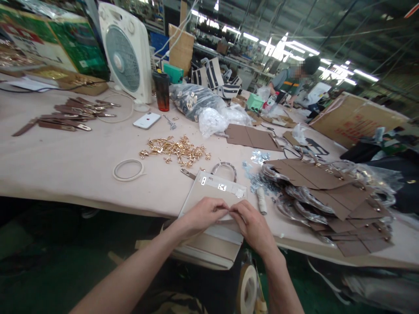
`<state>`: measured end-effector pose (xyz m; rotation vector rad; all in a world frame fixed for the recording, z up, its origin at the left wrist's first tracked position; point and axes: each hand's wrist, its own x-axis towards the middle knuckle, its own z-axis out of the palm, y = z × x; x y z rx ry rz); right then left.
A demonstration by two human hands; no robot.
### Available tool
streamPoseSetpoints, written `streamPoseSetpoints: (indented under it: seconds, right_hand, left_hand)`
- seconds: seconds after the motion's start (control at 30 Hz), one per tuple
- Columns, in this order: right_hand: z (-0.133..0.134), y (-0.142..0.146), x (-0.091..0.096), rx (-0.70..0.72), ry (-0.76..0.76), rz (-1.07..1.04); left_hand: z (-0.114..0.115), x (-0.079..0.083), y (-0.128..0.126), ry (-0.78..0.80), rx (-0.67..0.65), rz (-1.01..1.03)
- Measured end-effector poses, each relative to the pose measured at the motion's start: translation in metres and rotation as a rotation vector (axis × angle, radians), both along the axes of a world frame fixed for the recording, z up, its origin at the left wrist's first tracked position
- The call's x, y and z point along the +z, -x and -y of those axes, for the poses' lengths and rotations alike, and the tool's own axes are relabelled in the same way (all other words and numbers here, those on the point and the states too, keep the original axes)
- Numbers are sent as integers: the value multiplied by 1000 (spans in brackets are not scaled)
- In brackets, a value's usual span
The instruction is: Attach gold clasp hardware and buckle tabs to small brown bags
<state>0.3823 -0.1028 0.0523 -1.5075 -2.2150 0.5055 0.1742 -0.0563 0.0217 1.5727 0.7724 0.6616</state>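
On the far left of the table (49, 161) lie brown straps (65, 117), with a white fan (126, 52) standing behind them. Right of these, a dark cup (162, 91) stands far back and a white phone (146, 120) lies nearer. Nearer still is a pale ring (128, 170), and just to its right a scatter of gold fittings (176, 149). The beige bag (212, 189) lies at the table's near edge, right of centre and hanging partly over it. The left hand (203, 214) and right hand (253, 226) meet on its near part, fingers curled and fingertips pinched on the bag where they touch. Just right lies a white spool (261, 200), then a stack of brown leather pieces (327, 192) in plastic. A cardboard box (355, 117) sits far right, and a person (293, 80) works far behind.
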Motion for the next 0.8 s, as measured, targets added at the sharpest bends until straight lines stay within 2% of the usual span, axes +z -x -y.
streamPoseSetpoints:
  seconds: [0.13, 0.23, 0.43, 0.6, 0.67, 0.7, 0.8]
  right_hand:
    - [4, -2, -3, -11, 32, -54]
    - [6, -2, -7, -4, 32, -103]
    - [8, 9, -15, 20, -37, -241]
    - [15, 19, -18, 21, -136, -341]
    - [11, 18, -14, -43, -178, -418]
    - [6, 16, -10, -110, -195, -464]
    - [-23, 9, 2, -292, -138, -573]
  left_hand:
    - [0, -2, -2, -80, 15, -41]
    - [-1, -2, -2, -56, 0, -20]
    - [-1, -5, 3, 190, -18, 149]
    - [-5, -11, 4, 337, 179, 277]
    - [-7, -12, 5, 295, 211, 248]
    - [-6, -12, 5, 237, 185, 209]
    - [-2, -11, 4, -65, 6, 77]
